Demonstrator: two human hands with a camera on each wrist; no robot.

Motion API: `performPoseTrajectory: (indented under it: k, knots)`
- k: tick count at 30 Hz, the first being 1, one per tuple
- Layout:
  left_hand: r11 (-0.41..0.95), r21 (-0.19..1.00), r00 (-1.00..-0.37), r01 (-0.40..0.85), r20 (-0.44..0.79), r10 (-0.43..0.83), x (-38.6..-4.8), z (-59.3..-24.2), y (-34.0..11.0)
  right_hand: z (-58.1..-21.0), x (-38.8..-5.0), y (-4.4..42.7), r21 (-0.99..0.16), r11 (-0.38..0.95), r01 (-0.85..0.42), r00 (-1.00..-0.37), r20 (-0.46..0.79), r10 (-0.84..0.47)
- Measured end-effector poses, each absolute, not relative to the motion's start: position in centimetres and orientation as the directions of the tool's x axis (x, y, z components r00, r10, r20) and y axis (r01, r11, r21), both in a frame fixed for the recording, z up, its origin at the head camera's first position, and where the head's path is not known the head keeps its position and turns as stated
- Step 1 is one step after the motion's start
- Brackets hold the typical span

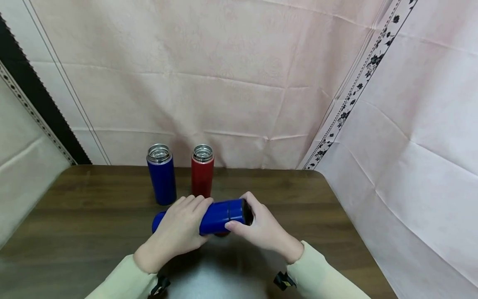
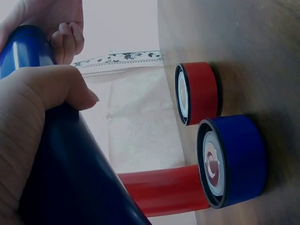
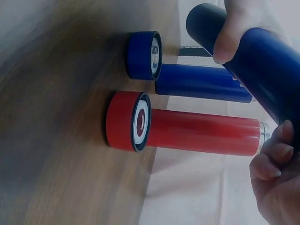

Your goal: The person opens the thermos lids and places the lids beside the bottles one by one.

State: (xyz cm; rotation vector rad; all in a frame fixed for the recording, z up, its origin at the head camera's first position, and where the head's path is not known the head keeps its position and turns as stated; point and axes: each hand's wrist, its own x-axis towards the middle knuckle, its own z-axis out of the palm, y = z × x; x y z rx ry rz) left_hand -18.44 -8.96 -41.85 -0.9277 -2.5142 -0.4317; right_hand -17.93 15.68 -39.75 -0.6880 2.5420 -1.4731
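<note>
A blue thermos bottle (image 1: 216,219) with its lid on lies nearly level above the table. Around its body curl the fingers of my left hand (image 1: 181,228), while my right hand (image 1: 267,230) grips the lid end between thumb and fingers. Behind them stand an uncapped blue thermos (image 1: 162,182) and an uncapped red thermos (image 1: 202,176), both upright with bare metal mouths. Two loose lids, a red lid (image 2: 204,91) and a blue lid (image 2: 244,161), sit on the table beneath the held bottle, mostly hidden in the head view.
The brown wooden table (image 1: 93,207) has rounded far corners. A pale cloth (image 1: 231,83) hangs behind its back edge, and another cloth panel (image 1: 418,166) with a floral border rises along the right side.
</note>
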Motion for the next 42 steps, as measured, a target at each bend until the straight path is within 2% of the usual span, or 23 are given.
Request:
performPoseTrajectory:
  k: [5,11,18,20,24,30,37,42]
  knots:
    - [0.716,0.113,-0.666,0.689,0.489,0.563,-18.4,-41.6,-8.9,-39.6,-17.8,16.1,-0.829,0.433,-0.354,-0.876,0.131,-0.464]
    - [0.708,0.103,-0.663,0.699,0.466,0.586,-18.5,-41.4,-8.8,-39.0,-17.3,16.0,-0.830,0.447,-0.333,-0.880,0.103,-0.463]
    - [0.693,0.308,-0.758,0.652,0.279,0.589,-18.3,-41.3,-9.2,-39.1,-17.3,16.2,-0.701,0.502,-0.507,-0.801,0.167,-0.575]
    - [0.696,0.344,-0.776,0.630,0.251,0.579,-18.3,-41.4,-9.1,-39.2,-17.4,16.2,-0.689,0.508,-0.517,-0.794,0.165,-0.585]
    - [0.727,0.325,-0.797,0.604,0.260,0.546,-18.4,-41.7,-8.9,-39.6,-17.6,16.3,-0.732,0.514,-0.447,-0.828,0.121,-0.547]
    - [0.766,0.276,-0.811,0.581,0.281,0.513,-18.3,-42.2,-8.7,-39.7,-17.4,16.5,-0.855,0.462,-0.235,-0.896,0.006,-0.444]
    - [0.755,0.166,-0.743,0.635,0.397,0.538,-18.3,-42.3,-8.7,-38.5,-17.4,15.9,-0.941,0.332,-0.064,-0.929,-0.065,-0.364]
    - [0.755,0.139,-0.730,0.641,0.413,0.544,-18.2,-42.3,-8.6,-38.6,-17.4,16.0,-0.944,0.326,-0.043,-0.928,-0.083,-0.363]
